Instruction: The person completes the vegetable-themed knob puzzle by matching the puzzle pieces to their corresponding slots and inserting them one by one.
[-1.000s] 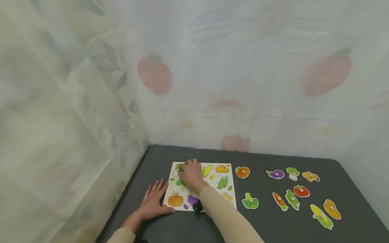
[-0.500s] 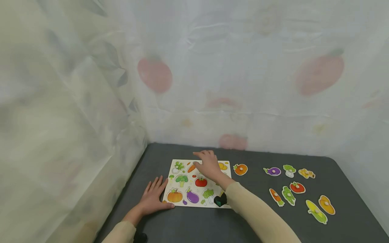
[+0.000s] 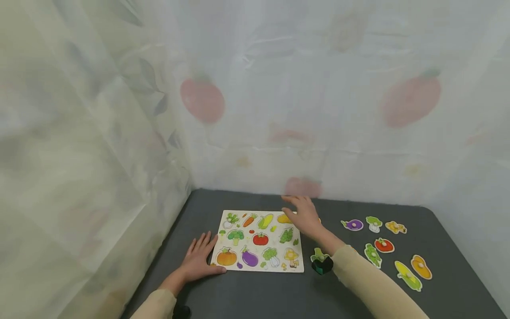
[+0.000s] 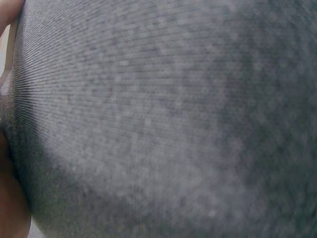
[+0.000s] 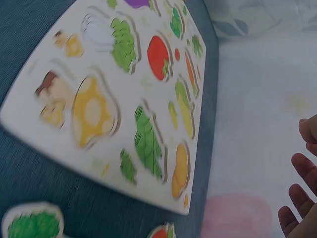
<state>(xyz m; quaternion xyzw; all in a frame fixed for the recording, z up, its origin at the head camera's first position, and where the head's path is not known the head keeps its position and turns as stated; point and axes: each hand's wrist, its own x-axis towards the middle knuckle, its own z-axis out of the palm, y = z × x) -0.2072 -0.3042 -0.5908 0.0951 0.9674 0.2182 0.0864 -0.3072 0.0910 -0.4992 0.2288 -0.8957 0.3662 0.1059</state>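
In the frame's lower right, the eggplant piece [image 3: 354, 225] lies rightward of the nearer right hand [image 3: 306, 218], long axis roughly level, that grip wide, apparently empty.

A pale curtain [image 3: 311, 106] printed with red fruit [image 3: 202, 101] hangs behind a dark grey table [image 3: 255, 294].

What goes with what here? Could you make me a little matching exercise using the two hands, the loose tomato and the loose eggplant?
1. left hand
2. right hand
3. loose tomato piece
4. loose eggplant piece

A. purple
B. by the far right corner of the puzzle board
C. red
D. beside the board's left edge

Pairs: 1-D; 2-B; 3-C; 4-A
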